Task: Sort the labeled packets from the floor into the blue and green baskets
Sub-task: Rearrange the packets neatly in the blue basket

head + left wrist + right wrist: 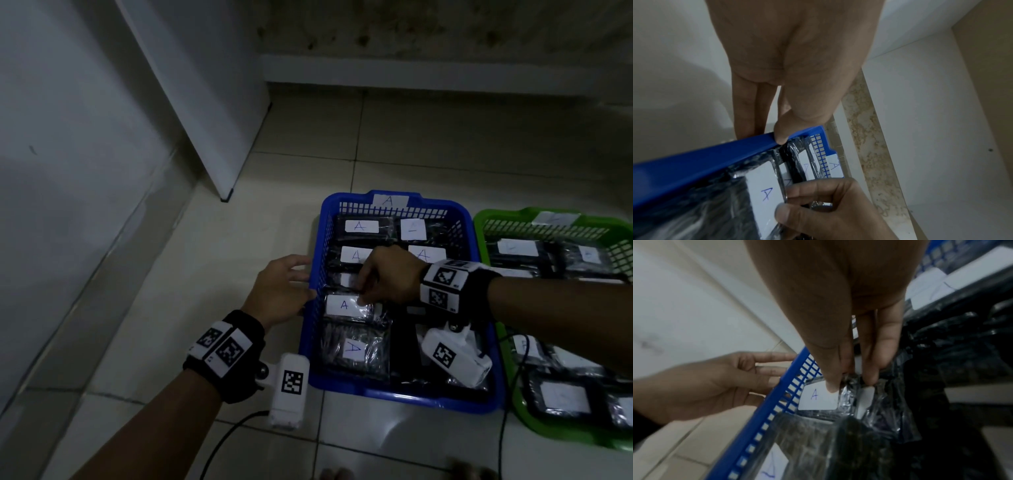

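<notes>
The blue basket (404, 394) (715, 155) (781, 402), tagged "A" on its far wall, stands on the tiled floor and holds several dark packets with white "A" labels. My right hand (364, 291) (849, 382) (807, 204) reaches into it and pinches the plastic of one "A" packet (342, 306) (764, 191) (818, 398) near the left wall, thumb on the label. My left hand (298, 277) (781, 136) (764, 374) is at the basket's left rim, thumb tip touching the rim, fingers straight along the outside. The green basket (500, 216) sits to the right.
The green basket holds several labelled dark packets too. A white panel (205, 102) leans against the wall behind and left of the baskets. Camera cables (222, 442) trail over the floor tiles near me. Toes show at the bottom edge.
</notes>
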